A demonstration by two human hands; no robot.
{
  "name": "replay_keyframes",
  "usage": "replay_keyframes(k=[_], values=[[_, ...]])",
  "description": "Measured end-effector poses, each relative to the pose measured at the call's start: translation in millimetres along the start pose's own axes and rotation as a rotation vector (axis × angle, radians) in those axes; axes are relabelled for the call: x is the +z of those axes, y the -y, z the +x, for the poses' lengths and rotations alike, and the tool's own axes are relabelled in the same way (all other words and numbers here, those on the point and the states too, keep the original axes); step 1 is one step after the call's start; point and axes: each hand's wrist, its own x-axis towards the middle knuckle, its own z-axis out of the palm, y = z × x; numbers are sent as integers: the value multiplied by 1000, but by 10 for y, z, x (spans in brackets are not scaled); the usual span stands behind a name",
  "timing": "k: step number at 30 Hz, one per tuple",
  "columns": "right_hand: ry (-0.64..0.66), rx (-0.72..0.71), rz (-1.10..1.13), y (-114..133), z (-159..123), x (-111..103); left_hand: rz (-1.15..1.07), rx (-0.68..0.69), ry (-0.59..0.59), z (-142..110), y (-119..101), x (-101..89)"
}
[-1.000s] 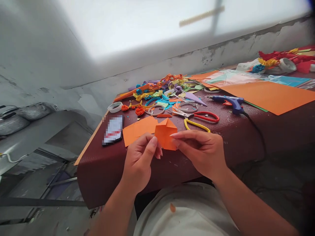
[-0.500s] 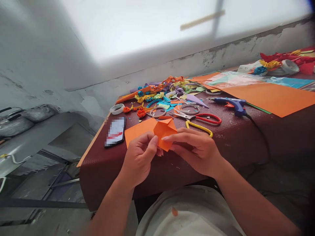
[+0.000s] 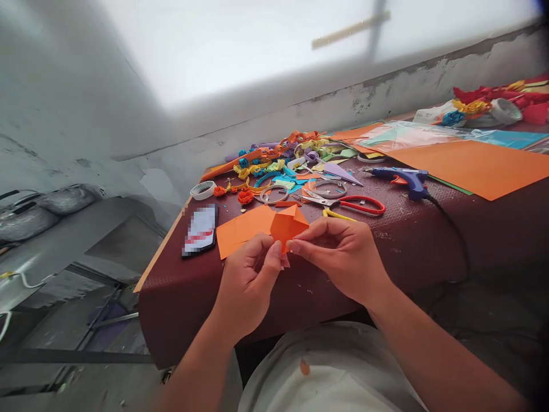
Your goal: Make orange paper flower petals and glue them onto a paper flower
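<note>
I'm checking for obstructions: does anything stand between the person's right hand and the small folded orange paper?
Nothing visible does: the right hand's fingertips meet the small folded orange paper at its lower edge, right beside the left hand's thumb.

The one view comes from a camera on the person's head, looking forward and steeply down over the tabletop [image 3: 317,286]. It sits close above both forearms, tilted, with the pale wall [image 3: 240,74] filling the top.
</note>
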Motion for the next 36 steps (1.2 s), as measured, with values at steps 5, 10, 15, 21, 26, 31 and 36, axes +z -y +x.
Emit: replay_keyframes(k=[5, 10, 15, 21, 26, 31, 36], values=[[-18, 16, 23, 1, 8, 13, -32, -18, 0, -12, 1, 70], [-41, 11, 22, -4, -17, 23, -128, -25, -53, -13, 34, 109], [-62, -12, 55, -12, -35, 49, -302, -66, -88, -28, 87, 145], [-46, -10, 12, -29, -58, 48, -216, -43, -135, -69, 113, 181], [50, -108, 13, 25, -84, -53, 4, -22, 124, -85, 58, -77], [109, -133, -158, 25, -44, -58, -46, 34, 36, -148, 31, -194], [18, -62, -73, -49, -46, 10, -15, 281, -79, -207, 121, -109]])
